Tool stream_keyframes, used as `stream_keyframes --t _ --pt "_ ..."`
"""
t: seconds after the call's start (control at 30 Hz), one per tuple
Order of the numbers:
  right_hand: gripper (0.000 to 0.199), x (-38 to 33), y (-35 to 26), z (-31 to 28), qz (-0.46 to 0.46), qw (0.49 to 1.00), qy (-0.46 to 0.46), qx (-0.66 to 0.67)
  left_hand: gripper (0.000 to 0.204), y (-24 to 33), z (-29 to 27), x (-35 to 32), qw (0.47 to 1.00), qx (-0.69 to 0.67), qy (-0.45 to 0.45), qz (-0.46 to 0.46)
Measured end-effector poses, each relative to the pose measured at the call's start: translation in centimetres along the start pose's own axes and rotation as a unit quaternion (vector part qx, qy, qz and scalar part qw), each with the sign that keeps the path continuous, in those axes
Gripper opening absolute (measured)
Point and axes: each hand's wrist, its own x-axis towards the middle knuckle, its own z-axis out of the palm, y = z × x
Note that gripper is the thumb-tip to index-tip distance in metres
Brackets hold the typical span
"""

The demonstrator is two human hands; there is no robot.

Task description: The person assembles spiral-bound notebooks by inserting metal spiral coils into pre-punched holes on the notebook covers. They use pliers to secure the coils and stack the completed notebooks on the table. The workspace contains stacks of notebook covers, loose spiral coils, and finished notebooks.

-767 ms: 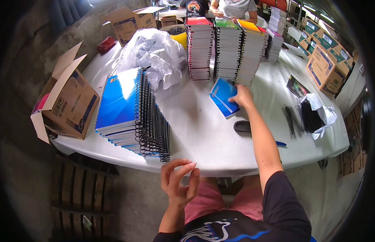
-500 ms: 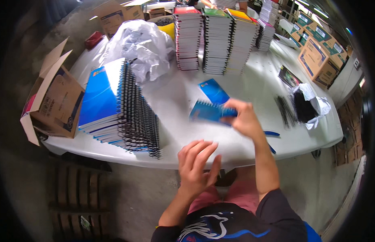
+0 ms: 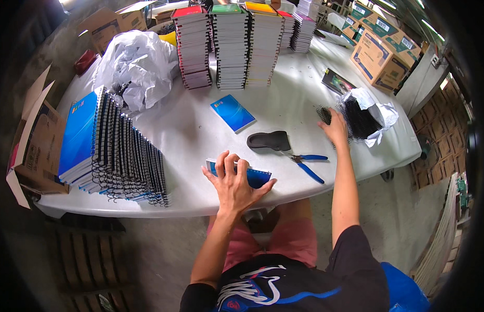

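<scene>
Wrapper (image 3: 388,114) w/ blk coils (image 3: 359,119)

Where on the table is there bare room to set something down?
One patch lies between the blue notebook stack and the left hand. Another lies between the flat blue notebook and the right hand, behind the black pad. It is crowded along the back, where tall notebook stacks stand, and beside the right hand, with the black bundle in white paper.
</scene>
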Motion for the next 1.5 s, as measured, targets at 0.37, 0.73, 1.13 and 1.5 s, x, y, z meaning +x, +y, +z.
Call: stream_keyframes --t 0.37,0.73,1.13,1.5 --pt "0.039 2.9 1.3 -1.0 -0.107 0.985 -0.028 -0.136 0.051 -0.4 0.0 -0.5 0.992 0.017 0.115 -0.045" --pt "0.016 -9.3 -12.0 -9.0 -0.142 0.848 -0.285 0.424 0.047 -1.5 0.0 -0.7 0.992 0.041 0.120 -0.020" --pt "0.020 -12.0 -13.6 -6.9 -0.182 0.846 -0.191 0.463 0.041 -1.1 0.5 -0.9 0.992 0.044 0.113 -0.018" --pt "0.027 -11.9 -13.8 -8.8 -0.082 0.782 -0.396 0.474 0.062 -0.9 -0.6 -0.9 0.996 0.050 0.076 -0.023"
